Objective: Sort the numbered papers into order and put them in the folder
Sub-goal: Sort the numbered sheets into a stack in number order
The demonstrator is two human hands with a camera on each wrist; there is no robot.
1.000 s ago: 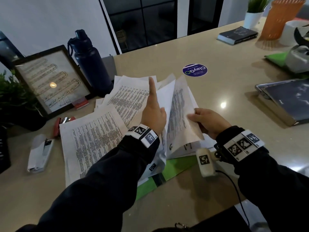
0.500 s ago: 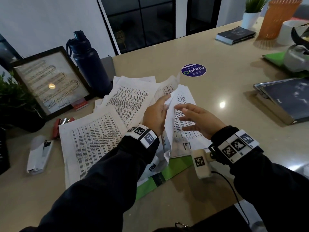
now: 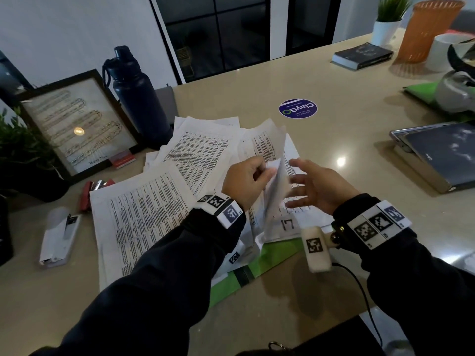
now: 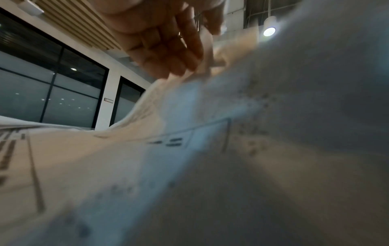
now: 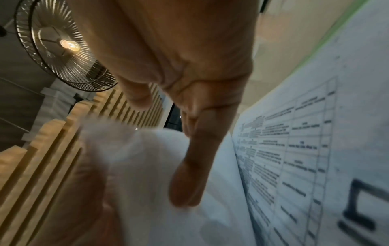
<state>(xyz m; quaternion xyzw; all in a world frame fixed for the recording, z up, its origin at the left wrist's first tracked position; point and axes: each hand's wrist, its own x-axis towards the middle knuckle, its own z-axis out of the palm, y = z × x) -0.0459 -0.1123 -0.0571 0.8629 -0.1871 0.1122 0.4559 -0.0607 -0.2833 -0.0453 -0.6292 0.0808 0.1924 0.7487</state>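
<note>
Bare table (image 3: 321, 147) open at 1–2 o'clock. Water bottle (image 3: 138, 98) and frame (image 3: 74, 122) block 10–11; laptop (image 3: 437, 155) blocks 3.

The head view looks forward and down from above the table's near edge, across the table (image 3: 334, 80) to the windows. Each wrist view sits low, very near the papers (image 3: 144, 214), looking along its hand up to the ceiling. All three share the lifted sheet (image 3: 275, 186); head and right wrist share the "17" page (image 5: 315, 149).
</note>
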